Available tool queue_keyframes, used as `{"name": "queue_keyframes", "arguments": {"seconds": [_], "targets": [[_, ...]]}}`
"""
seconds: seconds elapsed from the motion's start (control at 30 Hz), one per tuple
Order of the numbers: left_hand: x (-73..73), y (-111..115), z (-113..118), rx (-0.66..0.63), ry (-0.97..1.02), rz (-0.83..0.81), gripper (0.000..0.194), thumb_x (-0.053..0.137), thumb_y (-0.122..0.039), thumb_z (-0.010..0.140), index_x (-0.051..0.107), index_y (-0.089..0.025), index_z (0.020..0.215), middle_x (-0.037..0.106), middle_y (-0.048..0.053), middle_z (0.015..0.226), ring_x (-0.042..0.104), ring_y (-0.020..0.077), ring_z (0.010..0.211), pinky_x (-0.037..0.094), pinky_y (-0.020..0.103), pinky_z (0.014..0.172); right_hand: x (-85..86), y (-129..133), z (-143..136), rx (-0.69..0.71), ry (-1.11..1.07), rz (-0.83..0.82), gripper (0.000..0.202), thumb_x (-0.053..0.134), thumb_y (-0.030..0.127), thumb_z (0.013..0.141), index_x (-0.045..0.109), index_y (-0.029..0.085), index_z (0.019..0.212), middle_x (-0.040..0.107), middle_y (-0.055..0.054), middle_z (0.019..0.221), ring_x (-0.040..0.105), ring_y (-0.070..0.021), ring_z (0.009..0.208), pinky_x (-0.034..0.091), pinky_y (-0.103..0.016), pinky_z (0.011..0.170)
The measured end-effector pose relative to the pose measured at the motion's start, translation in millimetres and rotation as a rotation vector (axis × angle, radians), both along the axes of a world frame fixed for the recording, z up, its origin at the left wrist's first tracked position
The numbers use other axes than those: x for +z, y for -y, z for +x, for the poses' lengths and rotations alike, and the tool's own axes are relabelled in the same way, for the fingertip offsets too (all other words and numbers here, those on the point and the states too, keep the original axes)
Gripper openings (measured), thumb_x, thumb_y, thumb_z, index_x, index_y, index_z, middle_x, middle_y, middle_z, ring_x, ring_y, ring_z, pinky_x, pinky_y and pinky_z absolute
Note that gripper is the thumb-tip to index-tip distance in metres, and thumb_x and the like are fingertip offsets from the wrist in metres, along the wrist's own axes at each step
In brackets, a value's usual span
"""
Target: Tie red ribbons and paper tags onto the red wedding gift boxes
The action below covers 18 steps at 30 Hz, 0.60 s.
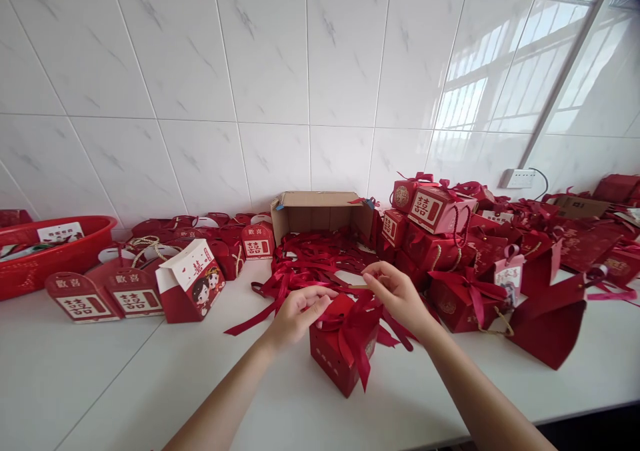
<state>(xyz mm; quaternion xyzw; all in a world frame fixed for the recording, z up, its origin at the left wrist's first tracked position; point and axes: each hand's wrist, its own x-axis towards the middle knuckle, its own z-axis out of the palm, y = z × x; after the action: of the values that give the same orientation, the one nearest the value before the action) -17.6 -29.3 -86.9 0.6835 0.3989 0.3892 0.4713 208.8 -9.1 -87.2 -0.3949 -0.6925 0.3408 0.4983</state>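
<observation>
A small red gift box (327, 356) stands on the white table between my hands, with a dark red ribbon (356, 334) lying over its top and hanging down its front. My left hand (301, 311) is at the box's upper left, its fingers bent together near the top edge; what they hold, if anything, is hidden. Above the box's right side, my right hand (395, 294) has its thumb and forefinger pinched at a thin, light-coloured piece, too small to make out.
An open cardboard box (323, 200) spills red ribbons (320, 254) behind the gift box. Red boxes (433, 211) are piled at the right. More boxes (190, 284) and a red basin (90, 238) stand at the left. A tiled wall (270, 71) rises behind.
</observation>
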Motion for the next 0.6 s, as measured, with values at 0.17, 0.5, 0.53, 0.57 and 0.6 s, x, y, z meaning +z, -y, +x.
{"name": "queue_keyframes", "arguments": {"seconds": [0.17, 0.5, 0.53, 0.57, 0.6], "targets": [[1.8, 3.8, -6.3, 0.011, 0.024, -0.003, 0.048, 0.050, -0.055, 0.089, 0.055, -0.017, 0.118, 0.054, -0.001, 0.067, 0.050, 0.0143, 0.067, 0.037, 0.028, 0.067, -16.1, 11.3, 13.7, -0.084, -0.037, -0.094, 0.035, 0.051, 0.053, 0.089, 0.055, 0.020, 0.099, 0.055, -0.002, 0.077, 0.049, -0.0136, 0.064, 0.040, -0.025, 0.054], [1.5, 8.8, -5.1, 0.020, 0.068, -0.037, 0.048, 0.052, -0.054, 0.088, 0.054, -0.016, 0.119, 0.054, -0.003, 0.062, 0.054, 0.0153, 0.063, 0.037, 0.029, 0.067, -50.8, 46.2, 11.7, -0.068, -0.138, -0.129, 0.032, 0.059, 0.048, 0.086, 0.050, 0.021, 0.101, 0.046, 0.004, 0.067, 0.043, -0.0129, 0.060, 0.036, -0.025, 0.055], [1.7, 8.8, -5.1, 0.022, 0.068, -0.042, 0.048, 0.052, -0.054, 0.088, 0.054, -0.016, 0.118, 0.054, -0.003, 0.062, 0.053, 0.0149, 0.063, 0.037, 0.029, 0.066, -52.7, 48.7, 12.1, -0.065, -0.115, -0.140, 0.031, 0.058, 0.047, 0.087, 0.050, 0.021, 0.103, 0.047, 0.004, 0.067, 0.044, -0.0132, 0.060, 0.037, -0.026, 0.055], [2.2, 8.7, -5.0, 0.024, 0.065, -0.043, 0.048, 0.053, -0.054, 0.088, 0.055, -0.016, 0.117, 0.053, -0.003, 0.062, 0.053, 0.0147, 0.063, 0.037, 0.029, 0.066, -54.7, 51.0, 12.7, -0.071, -0.080, -0.146, 0.031, 0.058, 0.046, 0.087, 0.049, 0.022, 0.103, 0.047, 0.004, 0.065, 0.044, -0.0137, 0.059, 0.038, -0.026, 0.056], [2.9, 8.7, -5.0, 0.027, 0.060, -0.041, 0.048, 0.052, -0.055, 0.088, 0.055, -0.016, 0.116, 0.053, -0.003, 0.061, 0.053, 0.0146, 0.064, 0.037, 0.028, 0.067, -57.1, 53.1, 13.3, -0.092, -0.038, -0.148, 0.030, 0.058, 0.045, 0.086, 0.049, 0.022, 0.103, 0.047, 0.004, 0.064, 0.045, -0.0141, 0.059, 0.039, -0.027, 0.056]]}}
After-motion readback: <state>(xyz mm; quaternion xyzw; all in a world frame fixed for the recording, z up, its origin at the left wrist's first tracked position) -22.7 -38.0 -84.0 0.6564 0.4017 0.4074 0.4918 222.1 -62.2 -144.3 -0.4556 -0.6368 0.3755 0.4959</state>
